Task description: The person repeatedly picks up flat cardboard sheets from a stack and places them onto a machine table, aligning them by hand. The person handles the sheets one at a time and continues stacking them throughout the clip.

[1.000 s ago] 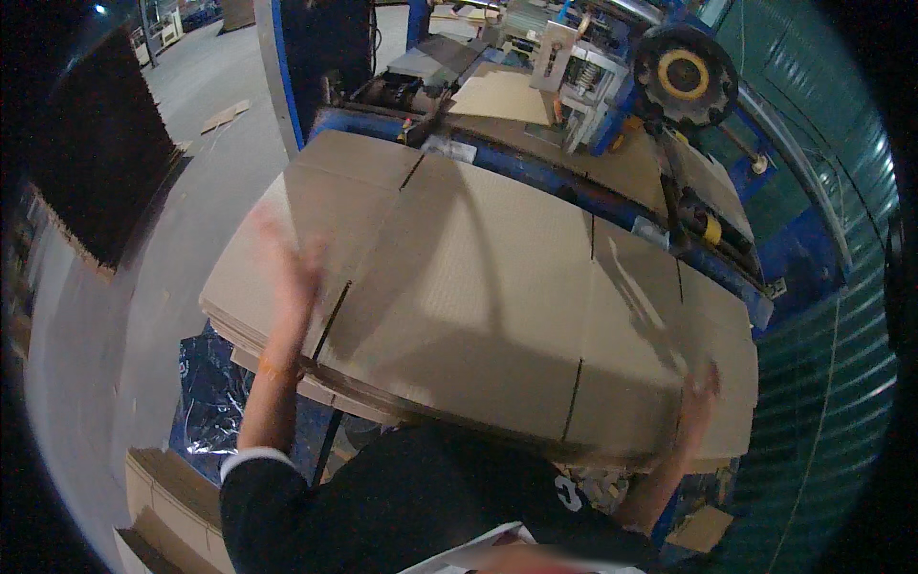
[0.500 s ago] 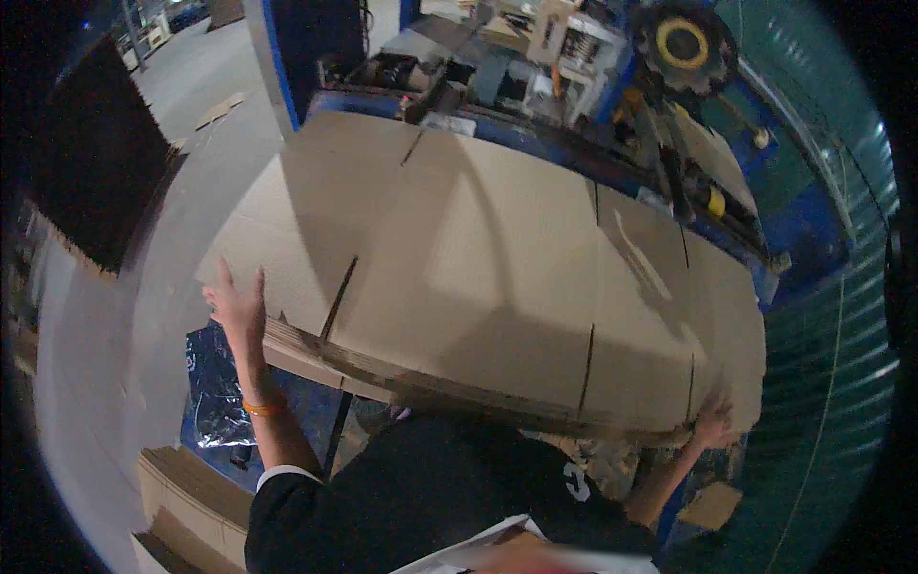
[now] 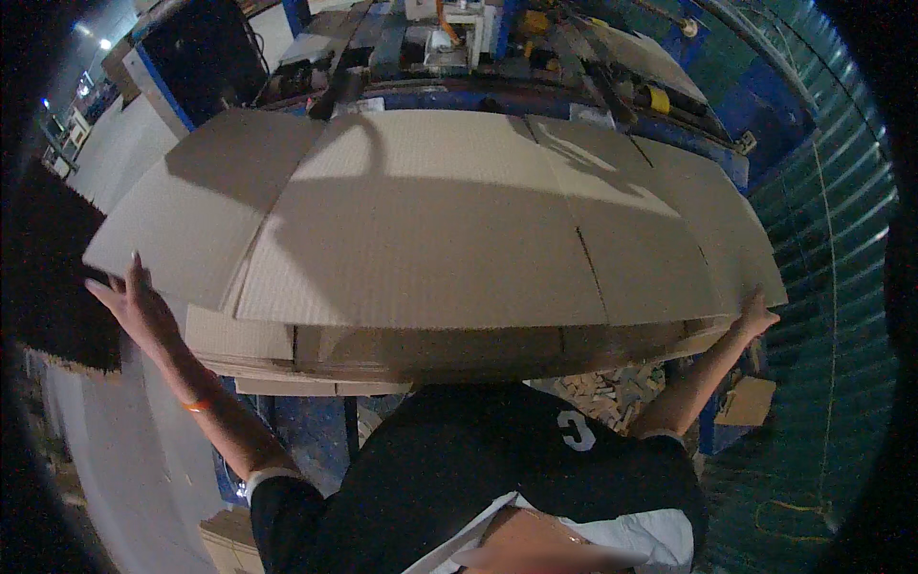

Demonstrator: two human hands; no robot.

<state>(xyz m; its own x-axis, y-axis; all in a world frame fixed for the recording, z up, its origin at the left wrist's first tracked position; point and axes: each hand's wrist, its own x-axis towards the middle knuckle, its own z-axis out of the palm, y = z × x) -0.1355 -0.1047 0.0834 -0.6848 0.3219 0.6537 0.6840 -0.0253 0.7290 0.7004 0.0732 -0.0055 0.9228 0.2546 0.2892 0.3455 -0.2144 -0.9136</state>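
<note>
A wide brown cardboard sheet with slots and crease lines spans the view, its near edge raised above the sheets below. My left hand holds it at the near left corner, fingers partly hidden by the board. At the near right corner my right hand grips the same sheet, most of its fingers out of sight underneath. Under the raised edge lies a stack of similar cardboard sheets. The far edge of the held sheet reaches a blue machine.
Metal arms and a yellow-banded roller sit on the machine beyond the sheet. Cardboard scraps lie below on the right. A green corrugated wall rises at the right. A dark upright stack stands at the left.
Both hands have moved up and outward, and the top sheet's near edge now stands apart from the stack. The view has shifted to the right and levelled.
</note>
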